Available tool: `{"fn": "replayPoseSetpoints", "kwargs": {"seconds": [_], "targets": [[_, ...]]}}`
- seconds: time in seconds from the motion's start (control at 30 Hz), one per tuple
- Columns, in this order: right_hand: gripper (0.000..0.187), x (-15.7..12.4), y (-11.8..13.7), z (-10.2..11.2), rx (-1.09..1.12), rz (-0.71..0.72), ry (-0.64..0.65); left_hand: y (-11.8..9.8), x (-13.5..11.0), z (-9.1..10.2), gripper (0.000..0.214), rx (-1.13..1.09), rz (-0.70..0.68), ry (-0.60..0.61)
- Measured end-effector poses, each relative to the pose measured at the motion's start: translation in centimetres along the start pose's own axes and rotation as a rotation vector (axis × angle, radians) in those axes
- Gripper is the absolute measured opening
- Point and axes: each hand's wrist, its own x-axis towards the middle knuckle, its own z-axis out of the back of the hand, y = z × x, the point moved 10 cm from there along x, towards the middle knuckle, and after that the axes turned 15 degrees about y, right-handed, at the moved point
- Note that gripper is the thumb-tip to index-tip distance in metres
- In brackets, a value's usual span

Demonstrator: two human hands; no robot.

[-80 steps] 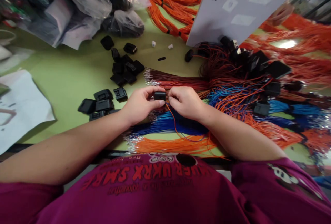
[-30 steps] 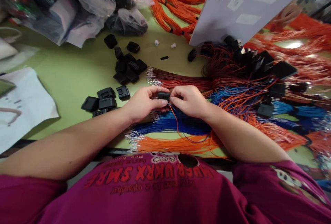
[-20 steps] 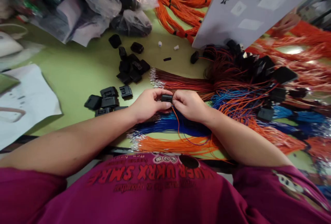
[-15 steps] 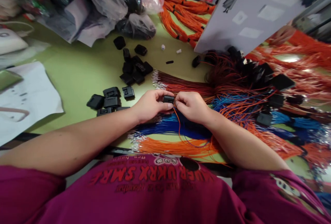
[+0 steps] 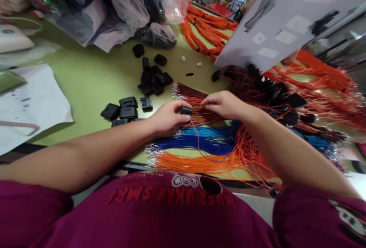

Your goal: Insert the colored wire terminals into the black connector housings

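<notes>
Pretty cluttered green table (image 5: 85, 72) here, clock directions counted from the middle of the view. White paper (image 5: 48, 107) lies way out at 9 o'clock, then a few black housings (image 5: 128, 113) closer in, also at 9, with another dark heap (image 5: 158, 75) around 10:30. Next along is the left hand (image 5: 168, 118), thumb and fingers pinched snugly on a small black connector (image 5: 186, 111) basically dead centre. A thin orange wire (image 5: 198, 139) curves from beside it towards 5, over some dark blue wires (image 5: 210, 147). Right hand (image 5: 224, 104) is at 3, apart from the connector, fingertips close together by the brown wires (image 5: 200, 117); can't tell if it's got one. Pale board (image 5: 246, 42) stands between 1 and 2.
</notes>
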Motion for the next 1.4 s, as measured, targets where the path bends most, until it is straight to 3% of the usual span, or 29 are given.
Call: {"fn": "replayPoseSetpoints", "kwargs": {"seconds": [0.07,0.13,0.3,0.7,0.8,0.97,1.17,1.3,1.4], "targets": [[0.026,0.5,-1.1,1.2,-0.236,-0.110,-0.032,-0.3,-0.2,-0.2,0.034,0.046,0.000,-0.001],[0.027,1.3,-1.3,0.8,-0.402,-0.160,0.006,-0.5,-0.5,-0.2,0.036,0.101,0.008,-0.013],[0.029,2.1,-1.0,-0.6,-0.552,-0.206,-0.007,-0.2,-0.7,-0.1,0.042,0.170,0.064,-0.013],[0.020,-0.2,-2.8,1.9,-0.096,-0.157,-0.227,-0.2,-0.3,-1.0,0.026,-0.072,0.054,-0.003],[0.022,-0.5,-2.9,2.3,-0.119,-0.165,-0.269,-0.3,-0.1,-1.1,0.025,-0.105,0.051,0.006],[0.026,-0.8,-1.9,2.1,-0.355,-0.187,-0.238,0.0,0.1,-1.0,0.027,-0.108,0.047,0.023],[0.018,-2.8,-2.6,4.0,-0.161,-0.203,-0.324,0.0,0.2,-0.8,0.027,-0.112,0.028,0.025],[0.025,-2.6,-1.5,2.9,0.219,0.012,-0.188,-0.4,0.4,-1.2,0.028,-0.139,-0.006,0.041],[0.025,-1.9,-0.2,1.9,0.239,0.080,-0.122,-0.7,0.5,-1.7,0.028,-0.159,-0.022,0.075]]}}
